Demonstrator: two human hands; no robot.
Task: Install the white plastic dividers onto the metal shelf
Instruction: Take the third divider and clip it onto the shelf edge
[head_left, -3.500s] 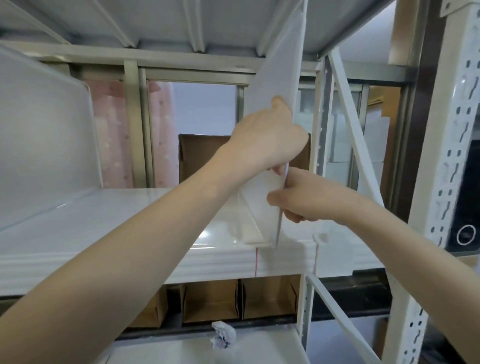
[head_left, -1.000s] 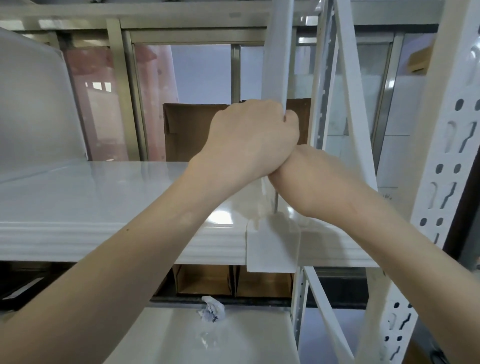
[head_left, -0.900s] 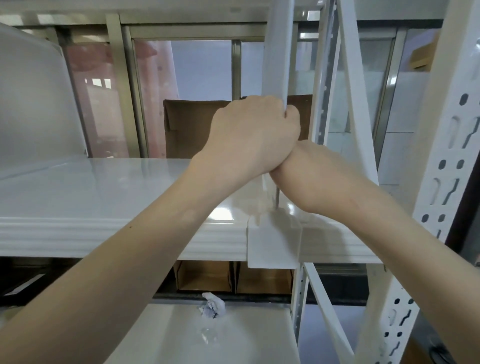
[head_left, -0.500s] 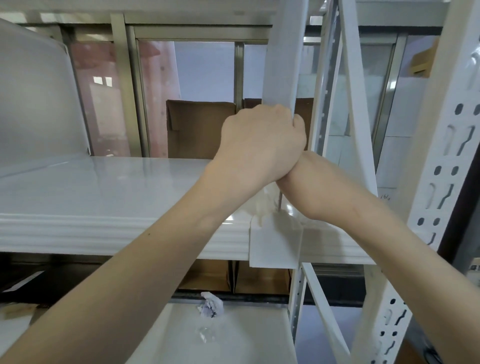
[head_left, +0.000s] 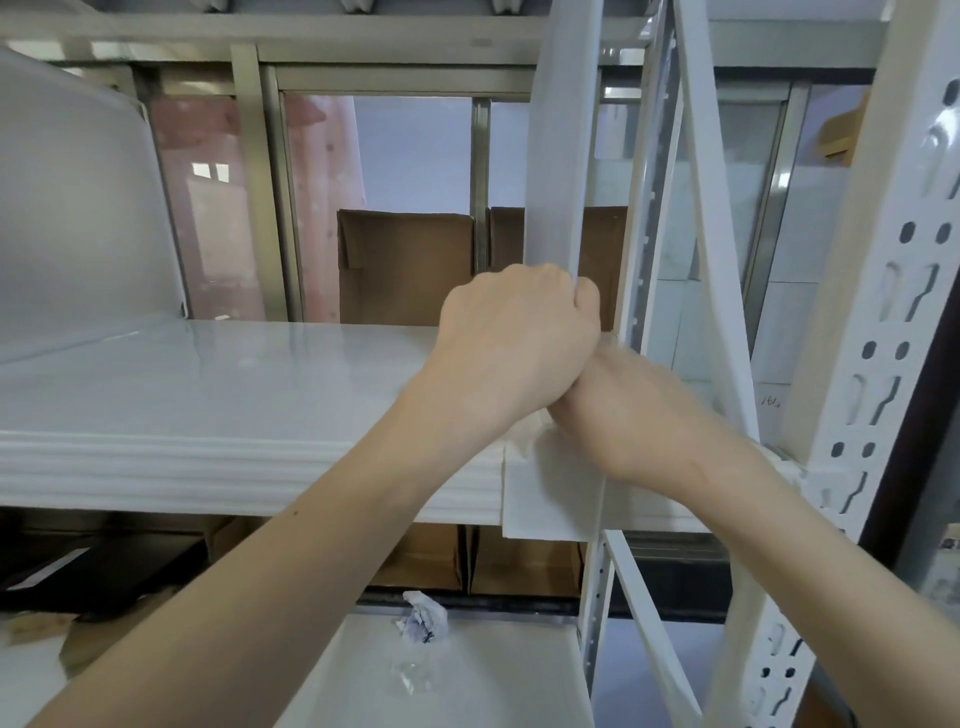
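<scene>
A white plastic divider stands upright, edge-on to me, on the white metal shelf near its right end. Its front tab hangs over the shelf's front lip. My left hand is fisted around the divider's front edge just above the shelf. My right hand sits right under and behind it, against the divider's base; its fingers are hidden by my left hand. Another white divider stands at the shelf's left end.
White perforated uprights and a diagonal brace stand close on the right. Brown cardboard boxes sit behind the shelf and more below it. A crumpled scrap lies on the lower shelf.
The divider went from being held at an angle above the shelf to standing upright with its tab over the front lip. Both hands closed together at its front edge and have barely shifted since.
</scene>
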